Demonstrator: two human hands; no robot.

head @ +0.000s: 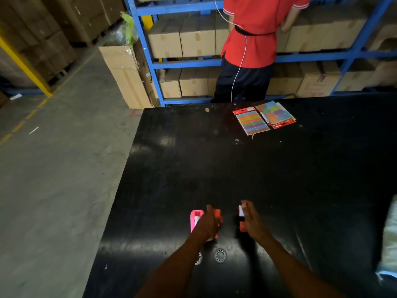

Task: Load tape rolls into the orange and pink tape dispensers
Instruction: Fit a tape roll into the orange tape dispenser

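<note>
On the black table (279, 179), a pink tape dispenser (195, 219) lies near the front edge. My left hand (209, 224) rests over an orange dispenser (218, 216) just right of the pink one, covering most of it. My right hand (253, 222) is at a second orange dispenser (242, 220), fingers along its right side; whether it grips it is unclear. Two clear tape rolls lie flat closer to me: one (220, 255) in full view, the other (198, 258) partly hidden under my left forearm.
Packs of coloured sticky notes (252, 122) and a marker (265, 118) lie at the table's far side. A person in a red shirt (253, 39) stands behind the table at blue shelving (150, 63) full of cardboard boxes. The concrete floor lies to the left.
</note>
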